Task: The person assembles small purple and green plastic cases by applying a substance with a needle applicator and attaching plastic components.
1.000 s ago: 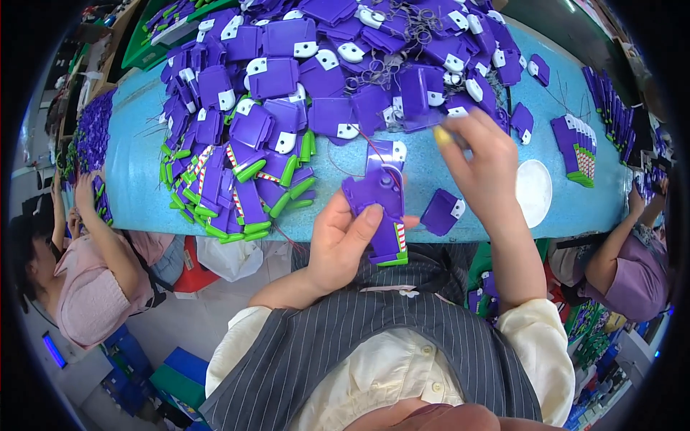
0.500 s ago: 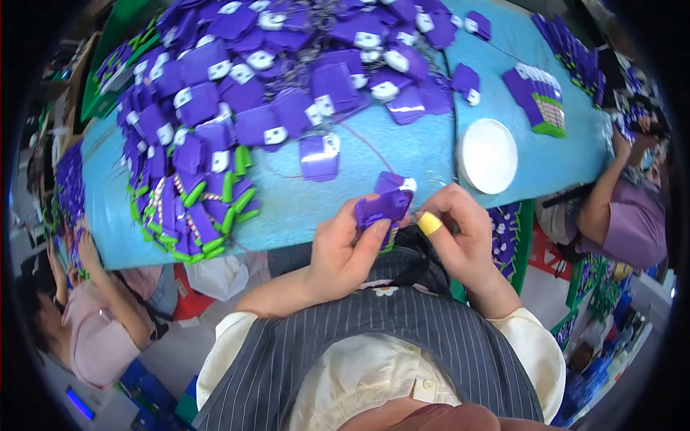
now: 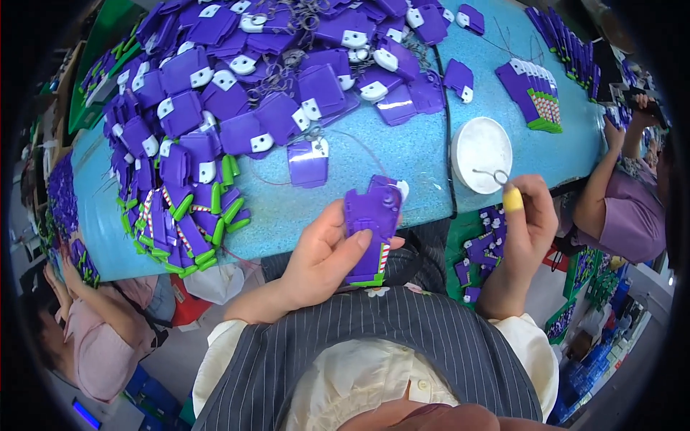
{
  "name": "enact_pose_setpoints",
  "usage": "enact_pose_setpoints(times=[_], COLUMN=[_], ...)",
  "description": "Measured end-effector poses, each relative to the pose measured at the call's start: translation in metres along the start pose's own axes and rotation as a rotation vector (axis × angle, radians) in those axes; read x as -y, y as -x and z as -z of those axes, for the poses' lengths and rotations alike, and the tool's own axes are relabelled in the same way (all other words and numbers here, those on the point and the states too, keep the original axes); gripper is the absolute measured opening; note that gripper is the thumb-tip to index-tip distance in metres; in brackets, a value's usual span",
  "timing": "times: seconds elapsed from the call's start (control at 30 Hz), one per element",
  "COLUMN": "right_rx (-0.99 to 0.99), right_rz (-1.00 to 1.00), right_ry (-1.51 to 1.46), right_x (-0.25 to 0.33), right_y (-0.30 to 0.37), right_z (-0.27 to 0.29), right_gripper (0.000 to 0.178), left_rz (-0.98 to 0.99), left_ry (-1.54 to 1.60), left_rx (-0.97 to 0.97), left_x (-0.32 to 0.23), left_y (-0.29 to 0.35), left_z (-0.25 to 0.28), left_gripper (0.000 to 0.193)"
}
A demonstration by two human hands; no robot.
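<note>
My left hand (image 3: 316, 258) is closed round a purple plastic shell (image 3: 368, 210), its inner side up, with a second purple piece behind it. A green strip and a red-and-white striped edge show at the shell's lower end. To the right, my right hand (image 3: 530, 226), yellow tape round one fingertip, is raised beside a round white bowl (image 3: 483, 154). Its thumb and finger pinch a small metal ring with a thin wire-like tail (image 3: 494, 174) over the bowl's near rim. A white corner shows on the piece behind the shell.
A large heap of purple pieces with metal rings (image 3: 287, 86) covers the table's far left. Green-ended pieces (image 3: 187, 223) lie nearer. A black cord (image 3: 449, 144) runs past the bowl. A fanned stack (image 3: 532, 93) lies right. Co-workers sit on both sides.
My right hand has moved away from the shell, right to the bowl, and now holds the metal ring. My left hand has turned the shell, so its inner side faces up.
</note>
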State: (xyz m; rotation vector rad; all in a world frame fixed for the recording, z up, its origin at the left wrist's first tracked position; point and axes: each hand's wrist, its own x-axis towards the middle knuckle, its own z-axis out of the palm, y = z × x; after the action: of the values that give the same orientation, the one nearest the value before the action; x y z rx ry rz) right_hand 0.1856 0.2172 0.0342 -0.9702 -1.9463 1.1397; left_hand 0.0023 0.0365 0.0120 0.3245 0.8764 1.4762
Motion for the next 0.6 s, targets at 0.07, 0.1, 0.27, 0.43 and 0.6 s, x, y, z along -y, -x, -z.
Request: enact_pose_setpoints(times=[0.07, 0.1, 0.27, 0.43, 0.6], right_rx=[0.124, 0.195, 0.456, 0.564, 0.51], right_rz=[0.056, -0.096, -0.042, -0.142, -0.156], right_ry=[-0.235, -0.36, -0.575, -0.655, -0.706], right_x=[0.011, 0.02, 0.017, 0.008, 0.006], right_y=[0.006, 0.012, 0.02, 0.03, 0.036], right_z=[-0.013, -0.021, -0.055, -0.057, -0.055], right_gripper=[0.006, 0.007, 0.008, 0.006, 0.006], left_rz=[0.03, -0.005, -0.104, -0.125, -0.11], left_ry=[0.005, -0.001, -0.067, -0.166, -0.136], left_rx=[-0.005, 0.0, -0.017, -0.024, -0.013], left_x=[-0.001, -0.001, 0.0, 0.005, 0.01], left_y=[-0.001, 0.0, 0.003, 0.01, 0.008], left_z=[-0.007, -0.01, -0.02, -0.018, -0.018], left_gripper=[0.037, 0.036, 0.035, 0.031, 0.03])
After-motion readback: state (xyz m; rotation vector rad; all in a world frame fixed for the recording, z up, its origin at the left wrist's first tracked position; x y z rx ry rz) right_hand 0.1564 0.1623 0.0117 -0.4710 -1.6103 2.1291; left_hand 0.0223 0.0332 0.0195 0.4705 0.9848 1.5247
